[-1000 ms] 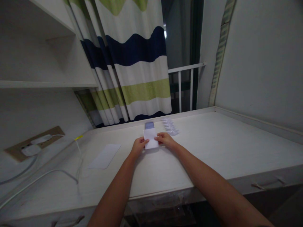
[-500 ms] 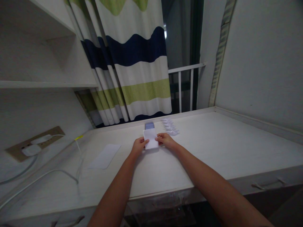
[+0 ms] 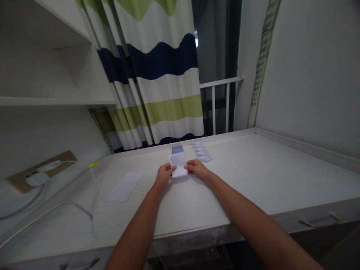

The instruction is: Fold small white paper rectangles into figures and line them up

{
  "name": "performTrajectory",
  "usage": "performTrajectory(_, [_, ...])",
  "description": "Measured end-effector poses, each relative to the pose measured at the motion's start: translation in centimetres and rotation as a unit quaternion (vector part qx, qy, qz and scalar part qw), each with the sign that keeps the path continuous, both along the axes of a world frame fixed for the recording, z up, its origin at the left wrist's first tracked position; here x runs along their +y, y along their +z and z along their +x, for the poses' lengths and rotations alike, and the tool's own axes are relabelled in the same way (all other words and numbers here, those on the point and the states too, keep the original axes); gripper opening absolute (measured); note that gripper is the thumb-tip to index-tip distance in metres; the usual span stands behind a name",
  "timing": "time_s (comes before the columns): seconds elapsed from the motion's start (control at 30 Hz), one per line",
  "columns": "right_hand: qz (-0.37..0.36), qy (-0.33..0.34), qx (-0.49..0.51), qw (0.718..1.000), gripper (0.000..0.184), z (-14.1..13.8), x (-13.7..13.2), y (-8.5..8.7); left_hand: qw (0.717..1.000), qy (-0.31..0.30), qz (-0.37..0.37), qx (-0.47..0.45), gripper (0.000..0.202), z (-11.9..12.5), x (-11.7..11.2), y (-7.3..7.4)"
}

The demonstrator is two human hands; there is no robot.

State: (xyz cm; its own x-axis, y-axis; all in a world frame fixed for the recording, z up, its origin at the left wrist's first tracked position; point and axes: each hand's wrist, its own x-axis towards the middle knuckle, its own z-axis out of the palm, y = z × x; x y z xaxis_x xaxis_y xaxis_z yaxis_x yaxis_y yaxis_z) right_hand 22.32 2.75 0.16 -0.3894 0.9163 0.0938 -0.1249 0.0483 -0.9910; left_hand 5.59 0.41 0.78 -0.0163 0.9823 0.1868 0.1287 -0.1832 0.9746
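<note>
The white sheet of paper (image 3: 178,165) stands between your two hands, over the middle of the desk's far half. It looks folded or stacked, but that is hard to tell at this size, as is whether it touches the desktop or is slightly raised. Your left hand (image 3: 164,175) holds its left edge, with the fingers (image 3: 171,168) curled narrowly onto the paper. Your right hand (image 3: 197,168) holds the right edge, its fingers (image 3: 189,165) closed just as narrowly against the sheet.

Directly behind the paper, and just touching or overlapped by it, lies a small blue-grey rectangular object (image 3: 177,150); you can't quite make out what it is. Just to its right, a short row of small folded white paper pieces (image 3: 201,151) runs across the white desk (image 3: 253,176). Further left, well apart from your left hand, a flat pale rounded-corner sheet (image 3: 124,186) lies on the desktop.

Beyond that, white cables (image 3: 54,211) trail across the desk's left side from a tan wall socket panel (image 3: 21,179). A striped curtain (image 3: 165,90) hangs behind the desk, beside a white railing (image 3: 219,84).
</note>
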Motion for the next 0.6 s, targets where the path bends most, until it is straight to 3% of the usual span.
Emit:
performTrajectory(0.37, [0.013,0.008,-0.017,1.000,0.018,0.16,0.33,-0.35,1.000,0.018,0.015,0.011,0.045,-0.11,-0.03,0.10])
performTrajectory(0.6, [-0.022,0.021,-0.022,0.999,0.016,0.04,0.45,-0.71,0.998,0.053,0.036,0.000,0.045,-0.12,-0.15,0.42])
